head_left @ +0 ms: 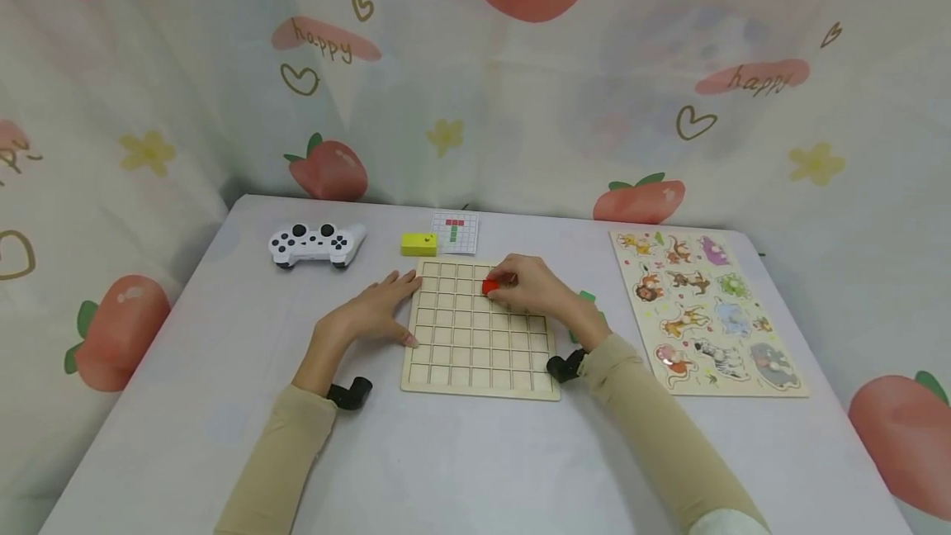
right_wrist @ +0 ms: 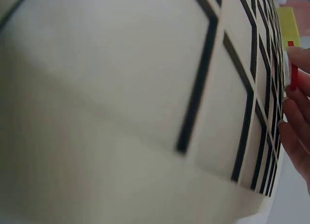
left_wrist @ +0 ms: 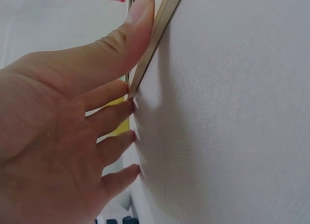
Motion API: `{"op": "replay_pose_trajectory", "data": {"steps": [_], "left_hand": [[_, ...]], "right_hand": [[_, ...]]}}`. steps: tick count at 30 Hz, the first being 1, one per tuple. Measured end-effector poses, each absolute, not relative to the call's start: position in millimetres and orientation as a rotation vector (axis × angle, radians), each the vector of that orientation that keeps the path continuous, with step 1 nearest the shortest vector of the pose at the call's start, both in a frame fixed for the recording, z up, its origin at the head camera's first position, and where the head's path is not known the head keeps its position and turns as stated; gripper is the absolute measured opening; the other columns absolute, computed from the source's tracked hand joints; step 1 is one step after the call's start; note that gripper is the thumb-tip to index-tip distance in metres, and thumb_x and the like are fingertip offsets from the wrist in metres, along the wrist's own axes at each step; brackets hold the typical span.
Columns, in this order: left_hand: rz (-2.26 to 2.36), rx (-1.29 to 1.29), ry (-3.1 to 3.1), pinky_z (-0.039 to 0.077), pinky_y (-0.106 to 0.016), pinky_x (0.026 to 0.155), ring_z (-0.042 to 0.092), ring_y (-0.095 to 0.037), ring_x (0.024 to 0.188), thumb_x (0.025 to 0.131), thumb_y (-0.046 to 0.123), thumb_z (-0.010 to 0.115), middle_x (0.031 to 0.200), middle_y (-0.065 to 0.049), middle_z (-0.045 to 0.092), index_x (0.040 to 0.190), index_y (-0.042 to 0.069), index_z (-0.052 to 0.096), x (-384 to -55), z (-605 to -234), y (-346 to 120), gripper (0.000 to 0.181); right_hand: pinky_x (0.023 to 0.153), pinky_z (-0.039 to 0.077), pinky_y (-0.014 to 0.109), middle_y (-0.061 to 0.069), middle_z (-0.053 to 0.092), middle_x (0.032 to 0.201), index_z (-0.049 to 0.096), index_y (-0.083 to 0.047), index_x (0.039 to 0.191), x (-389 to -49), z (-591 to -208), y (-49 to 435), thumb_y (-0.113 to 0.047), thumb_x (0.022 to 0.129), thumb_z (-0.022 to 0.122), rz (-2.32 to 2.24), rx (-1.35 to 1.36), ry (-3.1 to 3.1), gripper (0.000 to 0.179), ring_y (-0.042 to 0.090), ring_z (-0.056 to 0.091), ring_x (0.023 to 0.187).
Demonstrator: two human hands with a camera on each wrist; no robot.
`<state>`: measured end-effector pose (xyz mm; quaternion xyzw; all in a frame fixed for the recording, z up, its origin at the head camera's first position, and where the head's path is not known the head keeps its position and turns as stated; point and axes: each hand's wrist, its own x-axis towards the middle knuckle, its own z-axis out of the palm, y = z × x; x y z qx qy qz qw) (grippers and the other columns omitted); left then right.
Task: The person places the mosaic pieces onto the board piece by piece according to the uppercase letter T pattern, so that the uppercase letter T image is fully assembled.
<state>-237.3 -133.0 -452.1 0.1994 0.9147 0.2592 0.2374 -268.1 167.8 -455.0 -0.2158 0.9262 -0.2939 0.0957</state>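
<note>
A pale wooden grid board (head_left: 461, 357) lies on the white table in the head view. My right hand (head_left: 529, 286) pinches a small flat red tile (head_left: 489, 287) between thumb and fingers, over the upper part of the board. In the right wrist view the red tile (right_wrist: 294, 77) stands on edge in the fingertips, close over the grid. My left hand (head_left: 375, 310) rests at the board's left edge, fingers spread and fairly straight. The left wrist view shows the left thumb (left_wrist: 131, 33) against the board's side edge (left_wrist: 155, 40).
Behind the board are a yellow block (head_left: 419, 244) and a card (head_left: 465, 244) printed with a red and green T on a grid. Green tiles (head_left: 588, 296) lie partly hidden behind the right forearm. A white game controller (head_left: 315, 244) sits left, an animal puzzle board (head_left: 706, 312) right.
</note>
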Motion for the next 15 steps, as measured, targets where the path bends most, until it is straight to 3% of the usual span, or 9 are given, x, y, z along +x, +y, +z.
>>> {"op": "replay_pose_trajectory", "data": {"steps": [15], "left_hand": [[0.710, 0.521, 2.496, 0.010, -0.059, 0.130, 0.005, -0.035, 0.161, 0.078, 0.031, 0.090, 0.173, -0.006, 0.016, 0.164, 0.013, 0.027, -238.3, -453.8, -134.6, 0.107]], "right_hand": [[0.083, 0.055, 0.033, 0.008, 0.070, 0.106, 0.077, -0.003, 0.115, -277.5, -448.7, 138.9, -0.018, 0.092, 0.076, -0.762, -0.717, 2.710, 0.027, 0.021, 0.062, 0.094]]}}
